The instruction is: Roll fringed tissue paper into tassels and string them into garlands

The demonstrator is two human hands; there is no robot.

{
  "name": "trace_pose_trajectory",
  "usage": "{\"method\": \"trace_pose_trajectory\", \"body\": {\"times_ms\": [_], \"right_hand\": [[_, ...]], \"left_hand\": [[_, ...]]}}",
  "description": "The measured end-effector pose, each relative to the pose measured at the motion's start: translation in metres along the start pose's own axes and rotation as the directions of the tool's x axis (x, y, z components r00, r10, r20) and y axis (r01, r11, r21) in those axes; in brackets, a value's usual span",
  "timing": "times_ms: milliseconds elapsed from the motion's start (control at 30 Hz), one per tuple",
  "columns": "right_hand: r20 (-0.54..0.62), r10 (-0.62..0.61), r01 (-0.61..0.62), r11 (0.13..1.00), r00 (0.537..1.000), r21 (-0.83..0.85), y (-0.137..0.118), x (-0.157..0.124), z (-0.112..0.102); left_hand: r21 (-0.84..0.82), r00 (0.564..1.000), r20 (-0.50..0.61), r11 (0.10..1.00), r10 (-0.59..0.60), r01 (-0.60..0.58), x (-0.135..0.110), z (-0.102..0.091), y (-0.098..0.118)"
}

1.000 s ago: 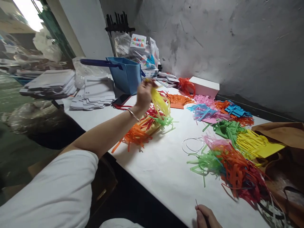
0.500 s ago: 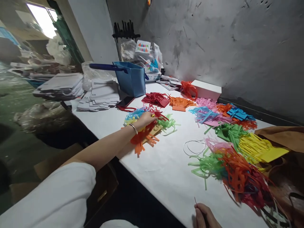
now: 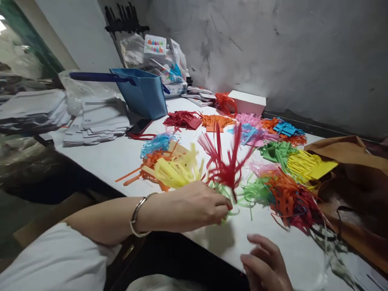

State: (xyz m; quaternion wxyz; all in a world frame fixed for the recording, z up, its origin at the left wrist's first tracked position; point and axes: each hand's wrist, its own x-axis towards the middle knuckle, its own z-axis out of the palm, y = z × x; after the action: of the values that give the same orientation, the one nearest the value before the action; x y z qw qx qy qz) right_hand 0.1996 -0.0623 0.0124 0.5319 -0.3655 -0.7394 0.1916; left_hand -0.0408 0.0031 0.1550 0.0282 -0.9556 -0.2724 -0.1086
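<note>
My left hand (image 3: 209, 202), with a bangle at the wrist, is closed and raised over the near part of the table. Tissue paper tassels fan out around it: a red tassel (image 3: 226, 169) stands above the fingers, a yellow tassel (image 3: 176, 169) spreads behind the hand, and pale green strips show beside the fingertips. Which of these the fingers actually pinch is partly hidden, but the red one moves with the hand. My right hand (image 3: 266, 260) is low at the table's front edge, fingers bent and apart, holding nothing visible. Orange strips (image 3: 130, 176) and a light blue tassel (image 3: 157, 143) lie behind the left forearm.
On the right lie a mixed tassel bunch (image 3: 297, 202), yellow fringe (image 3: 309, 163), green fringe (image 3: 279, 152) and a brown bag (image 3: 357, 161). Further back are red fringe (image 3: 182, 120), orange fringe (image 3: 216, 122), a white box (image 3: 247, 101), a blue basket (image 3: 142, 95), a phone (image 3: 140, 126) and stacked papers (image 3: 101, 117).
My left hand has come from the tassel pile toward me and to the right, lifting red tassel strips. My right hand has opened; the thin strand at its fingertips is no longer visible. The view has shifted right.
</note>
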Motion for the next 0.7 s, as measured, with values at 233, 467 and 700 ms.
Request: {"method": "trace_pose_trajectory", "body": {"times_ms": [233, 467, 700], "right_hand": [[0.235, -0.001, -0.014, 0.998, 0.972, 0.064, -0.015, 0.022, 0.008], [0.13, 0.065, -0.066, 0.998, 0.989, 0.004, -0.02, 0.011, 0.008], [-0.222, 0.306, -0.323, 0.945, 0.926, -0.044, -0.022, -0.005, -0.016]], "left_hand": [[-0.917, 0.912, -0.067, 0.385, -0.405, 0.104, 0.013, 0.067, 0.024], [-0.891, 0.799, 0.298, -0.454, -0.523, 0.036, 0.016, 0.114, 0.051], [-0.815, 0.754, 0.387, -0.58, -0.531, 0.011, 0.015, 0.117, 0.06]]}}
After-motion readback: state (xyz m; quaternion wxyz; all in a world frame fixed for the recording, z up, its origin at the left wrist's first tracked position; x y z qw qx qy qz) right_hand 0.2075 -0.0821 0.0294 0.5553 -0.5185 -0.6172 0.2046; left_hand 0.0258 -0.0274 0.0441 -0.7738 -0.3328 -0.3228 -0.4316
